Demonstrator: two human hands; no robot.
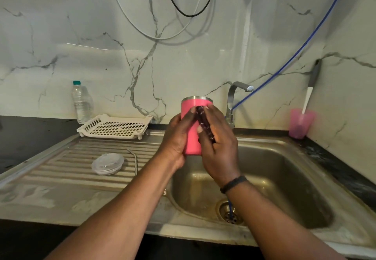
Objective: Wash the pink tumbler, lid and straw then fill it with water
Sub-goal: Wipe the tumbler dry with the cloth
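Observation:
The pink tumbler [190,107] with a steel rim stands upright in the air over the left edge of the sink basin [274,174]. My left hand [176,137] grips it from the left side. My right hand [218,139] presses a dark patterned scrubber [204,124] against the tumbler's front. The clear lid [107,163] lies flat on the ribbed drainboard [67,170]. The bent metal straw [134,161] lies just right of the lid.
The steel tap [234,99] stands behind the sink, spout turned right, no water visible. A white drying rack [116,126] and a water bottle [81,103] sit at the back left. A translucent pink cup [300,123] holding a utensil stands at the back right. A blue hose [289,60] runs into the drain.

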